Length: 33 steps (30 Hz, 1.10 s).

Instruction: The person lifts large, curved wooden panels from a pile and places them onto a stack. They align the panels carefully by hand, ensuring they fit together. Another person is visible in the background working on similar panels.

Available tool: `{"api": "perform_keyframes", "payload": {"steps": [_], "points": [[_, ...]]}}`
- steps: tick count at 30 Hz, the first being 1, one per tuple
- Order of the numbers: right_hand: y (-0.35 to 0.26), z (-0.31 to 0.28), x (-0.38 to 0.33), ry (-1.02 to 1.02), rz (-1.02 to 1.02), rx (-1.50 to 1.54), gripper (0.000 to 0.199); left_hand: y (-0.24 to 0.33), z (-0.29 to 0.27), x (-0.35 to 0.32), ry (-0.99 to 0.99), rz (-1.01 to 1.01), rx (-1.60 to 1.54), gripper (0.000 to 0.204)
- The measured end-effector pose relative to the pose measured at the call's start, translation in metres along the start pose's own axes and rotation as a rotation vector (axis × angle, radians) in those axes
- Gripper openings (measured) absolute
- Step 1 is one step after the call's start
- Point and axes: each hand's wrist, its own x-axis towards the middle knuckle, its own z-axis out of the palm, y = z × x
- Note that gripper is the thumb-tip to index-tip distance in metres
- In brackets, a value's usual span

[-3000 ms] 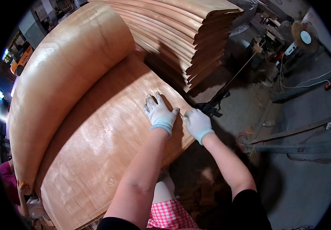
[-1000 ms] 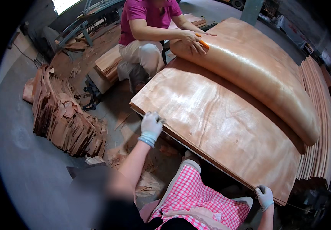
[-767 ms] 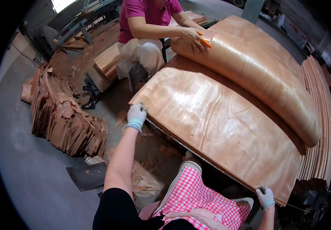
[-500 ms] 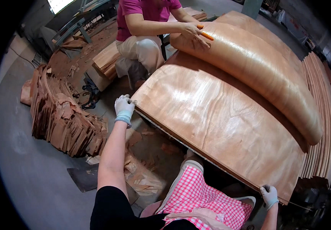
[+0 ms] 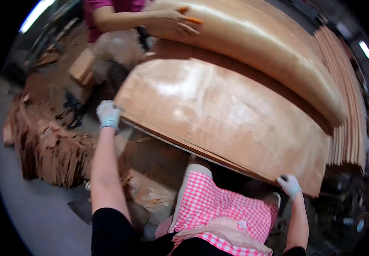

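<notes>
A broad, shiny tan wood veneer sheet lies on a stack in front of me. At its near left corner, my left hand, in a white and pale blue glove, is closed on the edge with the fingers curled. My right hand, also gloved, grips the near edge toward the right corner. Between my hands a narrow gap shows under the sheet's near edge. Beyond, a large veneer sheet rolls back in a thick curl, and a co-worker's hand with orange finger covers rests on its left end.
Torn reddish-brown veneer scraps are piled on the floor at left. A tall row of layered veneer sheets stands at the right. A light wood block lies near the co-worker. My knees, under a pink checked apron, are close to the stack.
The whole view has shifted, so the stack and the co-worker appear farther up and left. Both my hands stay on the sheet's near edge, which now shows a slight gap beneath it.
</notes>
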Motion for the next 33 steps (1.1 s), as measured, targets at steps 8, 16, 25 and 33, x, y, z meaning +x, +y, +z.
{"api": "perform_keyframes", "payload": {"steps": [8,16,25,33], "points": [[0.022,-0.025,-0.003,-0.072,0.257,-0.046,0.044,-0.044,0.043,0.022,-0.008,-0.011,-0.388,0.040],[0.049,0.000,0.006,-0.047,0.298,0.000,0.051,0.058,-0.029,-0.026,0.150,-0.482,0.226,0.090],[0.033,-0.006,0.009,-0.059,0.263,0.015,0.050,0.394,-0.016,-0.310,-0.131,0.867,-0.348,0.092],[0.131,-0.031,-0.016,-0.021,0.109,0.193,0.037,0.443,-0.001,-0.329,-0.278,0.817,-0.316,0.107]]}}
